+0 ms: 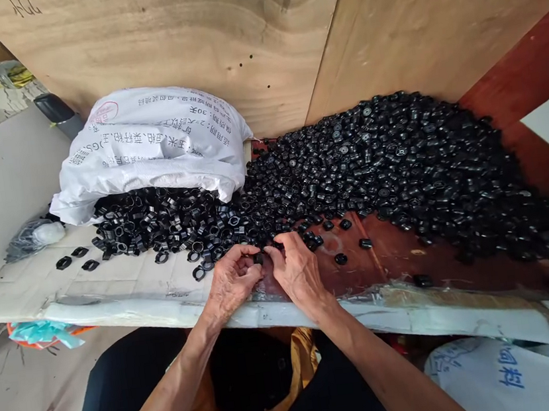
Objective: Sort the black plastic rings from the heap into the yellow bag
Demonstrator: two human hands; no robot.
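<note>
Near the table's front edge, my left hand (pixel 233 278) pinches a small black plastic part (pixel 258 259) between thumb and fingers. My right hand (pixel 298 268) is close beside it, thumb and index finger drawn together by the same part. Whatever lies between the right fingertips is mostly hidden. Behind my left hand spreads a pile of black plastic rings (pixel 171 219), several of them loose at the front. A larger heap of small black cylindrical caps (pixel 399 157) rises at the right, with a few single caps (pixel 341 259) lying near my right hand.
A white printed woven sack (pixel 156 136) lies over the back of the ring pile. Wooden boards (pixel 174 38) stand behind the table. Below the front edge (pixel 167 310), a yellow bag (pixel 301 362) hangs open between my legs. Another white sack (pixel 515 369) sits lower right.
</note>
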